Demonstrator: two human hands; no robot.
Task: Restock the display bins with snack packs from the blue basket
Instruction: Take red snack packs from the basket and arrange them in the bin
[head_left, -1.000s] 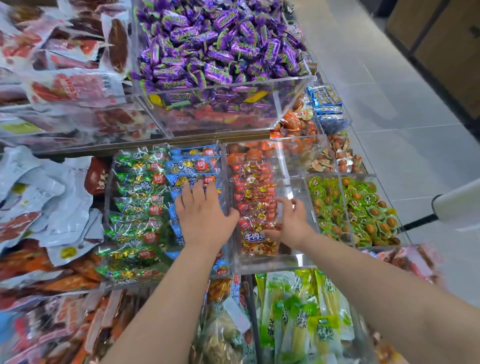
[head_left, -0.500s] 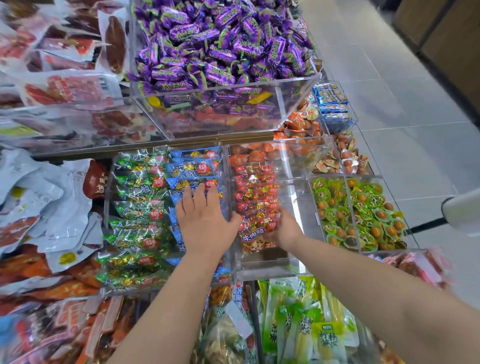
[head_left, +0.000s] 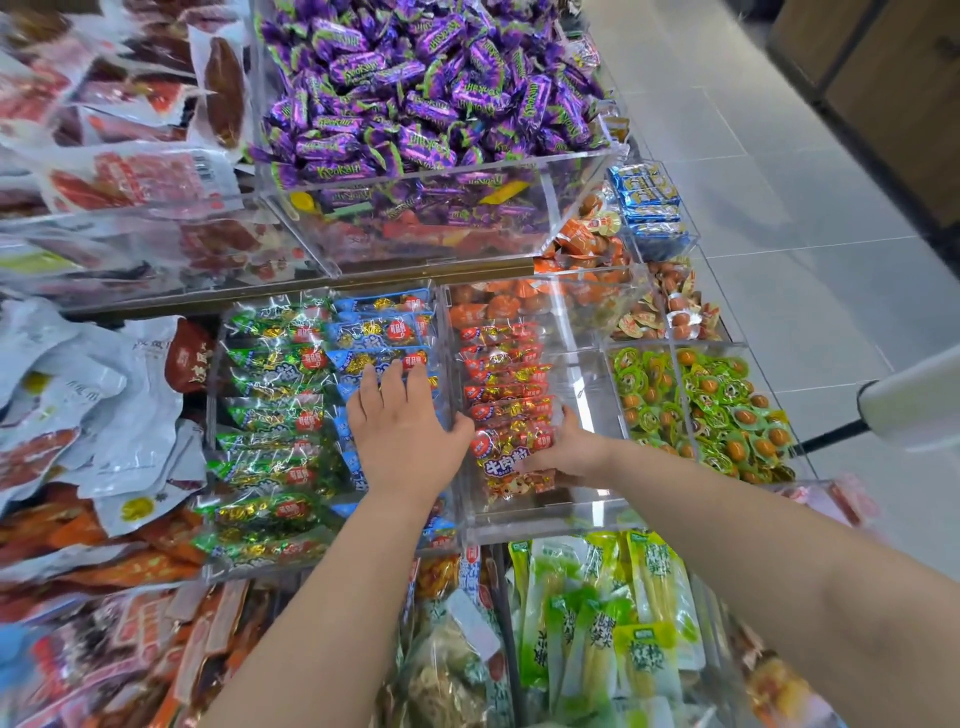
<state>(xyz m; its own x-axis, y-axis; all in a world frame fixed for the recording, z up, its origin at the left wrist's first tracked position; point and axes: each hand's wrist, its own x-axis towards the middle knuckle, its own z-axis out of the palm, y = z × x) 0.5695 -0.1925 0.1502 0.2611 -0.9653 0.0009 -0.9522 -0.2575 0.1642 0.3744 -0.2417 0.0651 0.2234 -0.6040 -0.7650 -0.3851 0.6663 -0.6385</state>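
In the last second the right hand (head_left: 569, 449) has slid toward 9 o'clock across the clear bin (head_left: 592, 384) against the red snack packs (head_left: 506, 384); gripping or only pushing, I cannot tell. The left hand (head_left: 402, 431) lies flat, fingers spread, on the blue packs (head_left: 384, 332). This looks like squaring a stocked row; the blue basket is out of view, with purple sweets (head_left: 426, 88) at 12 o'clock and floor tiles (head_left: 779, 182) at 2.

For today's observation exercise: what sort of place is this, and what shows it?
Probably a shop's loose-snack display: clear acrylic bins heaped with purple wrapped candies, rows of red snack packs, and a tiled aisle floor.
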